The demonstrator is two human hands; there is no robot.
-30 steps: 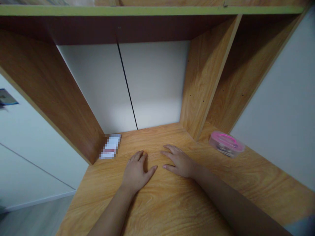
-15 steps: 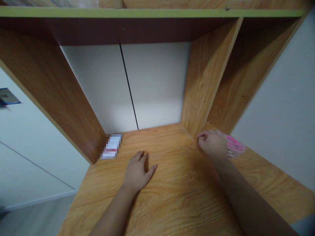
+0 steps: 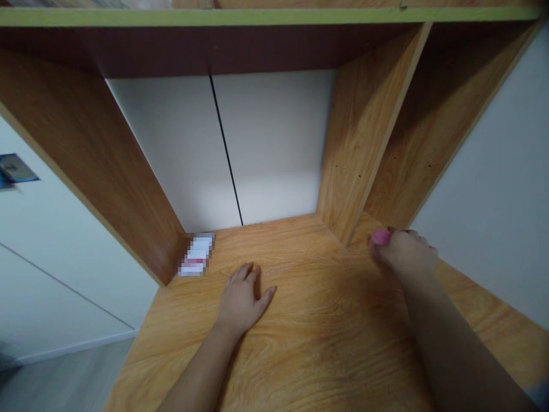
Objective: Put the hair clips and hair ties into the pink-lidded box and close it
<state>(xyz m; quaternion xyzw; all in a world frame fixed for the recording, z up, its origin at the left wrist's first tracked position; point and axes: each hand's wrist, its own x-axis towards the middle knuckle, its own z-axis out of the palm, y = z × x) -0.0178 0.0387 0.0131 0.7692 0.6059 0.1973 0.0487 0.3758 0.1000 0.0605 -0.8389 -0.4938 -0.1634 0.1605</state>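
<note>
My left hand (image 3: 241,300) lies flat on the wooden desktop (image 3: 291,355), its fingers a little spread and the thumb out to the side. Nothing is in it. Farther to the right, my right hand (image 3: 407,252) is closed around a small pink thing (image 3: 381,236), apparently a pink-and-clear plastic case. Only its rounded pink end pokes out on the left side, by the thumb. The fingers hide the rest, and the hand is slightly blurred. It is just right of the foot of the upright wooden divider (image 3: 360,154).
A blurred-out white card or packet (image 3: 196,254) lies at the back left, against the left side panel (image 3: 107,160). A shelf with a yellow-green edge (image 3: 257,17) runs overhead. White panels (image 3: 274,143) close the back, and a pale wall (image 3: 493,189) stands at the right.
My right hand has moved right, away from the divider, and turned. The pink part showed on its right side before and now shows on its left. My left hand stays put.
</note>
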